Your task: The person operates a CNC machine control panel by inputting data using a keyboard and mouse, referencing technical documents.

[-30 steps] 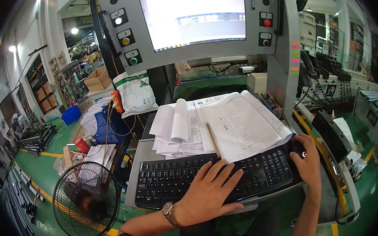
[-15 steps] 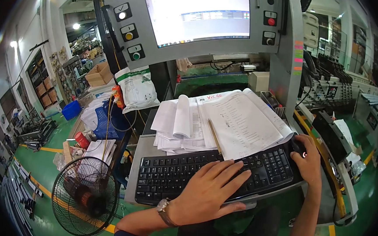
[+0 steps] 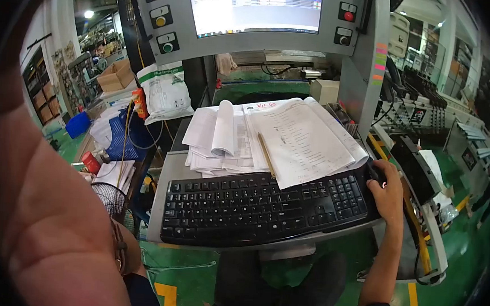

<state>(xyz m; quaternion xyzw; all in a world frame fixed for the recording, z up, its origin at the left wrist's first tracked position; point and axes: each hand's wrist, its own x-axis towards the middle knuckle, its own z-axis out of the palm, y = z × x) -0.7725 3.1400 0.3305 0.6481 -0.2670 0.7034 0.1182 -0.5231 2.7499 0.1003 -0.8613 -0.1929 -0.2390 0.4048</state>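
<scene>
My left hand (image 3: pixel 58 219) is raised very close to the camera, palm towards it, filling the left side. One digit stretches up along the left edge; the other fingertips are cut off or in shadow. Nothing shows in this palm, and a watch strap (image 3: pixel 118 246) circles the wrist. My right hand (image 3: pixel 387 191) rests curled over a black computer mouse (image 3: pixel 373 174), at the right end of a black keyboard (image 3: pixel 252 213). Behind the keyboard lie printed sheets (image 3: pixel 302 140), one overlapping its back edge. A pencil (image 3: pixel 266 154) lies on the papers beside a curled sheet (image 3: pixel 224 129).
Above the papers is a grey control panel with a lit screen (image 3: pixel 255 9) and push buttons (image 3: pixel 167 47). A white plastic bag (image 3: pixel 167 93) stands at left, near a blue basket (image 3: pixel 125 136) and a cardboard box (image 3: pixel 116 76). The fan (image 3: pixel 108 197) is mostly hidden behind my left hand.
My left hand has left the keyboard and come up close to the camera at the left. My right hand stays on the mouse. The view has shifted slightly.
</scene>
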